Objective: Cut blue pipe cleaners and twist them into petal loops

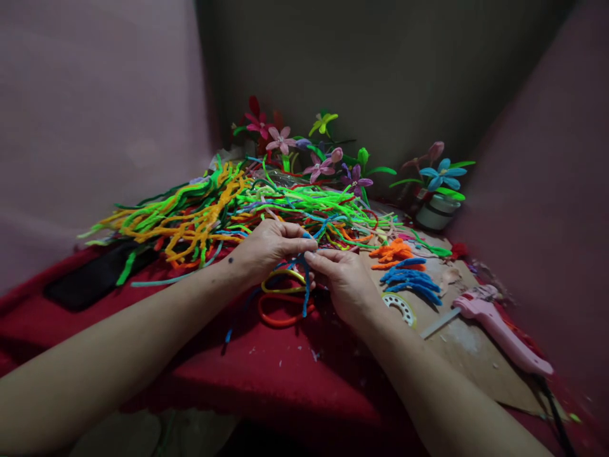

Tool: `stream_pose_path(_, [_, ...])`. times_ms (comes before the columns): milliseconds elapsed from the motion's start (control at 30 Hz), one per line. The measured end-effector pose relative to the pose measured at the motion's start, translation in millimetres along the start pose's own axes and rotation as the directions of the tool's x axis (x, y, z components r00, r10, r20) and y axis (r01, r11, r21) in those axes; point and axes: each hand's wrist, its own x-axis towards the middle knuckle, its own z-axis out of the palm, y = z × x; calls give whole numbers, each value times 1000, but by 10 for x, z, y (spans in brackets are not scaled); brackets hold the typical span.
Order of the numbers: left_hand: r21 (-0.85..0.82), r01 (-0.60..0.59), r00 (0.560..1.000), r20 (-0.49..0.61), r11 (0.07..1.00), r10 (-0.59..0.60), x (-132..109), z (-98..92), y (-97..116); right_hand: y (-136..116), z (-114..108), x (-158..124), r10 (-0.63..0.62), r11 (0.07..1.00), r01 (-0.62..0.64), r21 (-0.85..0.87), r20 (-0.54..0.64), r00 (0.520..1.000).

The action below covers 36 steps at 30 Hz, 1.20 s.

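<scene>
Between my hands is a blue pipe cleaner (306, 295), bent, with one end hanging down. My left hand (273, 247) pinches it from the left, a bit of blue showing by the fingertips. My right hand (345, 276) is closed on it from the right, thumb and forefinger nearly touching the left fingertips. Just below lie scissors with a yellow handle loop (285, 274) and a red handle loop (280, 320); their blades are hidden. Behind my hands spreads a heap of loose pipe cleaners (304, 200) in green, orange, blue and red.
On the right, a pink glue gun (504, 330) lies on cardboard (469, 346) beside a tape roll (398, 309), blue folded pieces (412, 279) and orange ones (392, 252). A black phone (85, 282) lies left. Pipe-cleaner flowers (318, 166) and a jar (438, 212) stand behind.
</scene>
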Motion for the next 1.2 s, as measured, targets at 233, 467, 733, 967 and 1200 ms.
stream_pose_path(233, [229,-120,988,-71,966,139,-33,34,1,1,10,24,2,997,-8,-81,-73,997])
stream_pose_path(467, [542,-293,882,-166,788,441,-78,113,19,-17,44,-17,-89,968,56,-245,-123,988])
stream_pose_path(733, [337,-193,933,-227,921,278,-78,77,137,-103,40,-37,-50,967,15,-253,-130,990])
stream_pose_path(967, [254,-142,931,-295,957,216,6,-58,126,-66,3,2,-40,988,17,-152,-150,988])
stream_pose_path(1200, [98,-63,997,-39,993,67,30,-32,-12,-51,-17,20,-36,979,8,-202,-133,991])
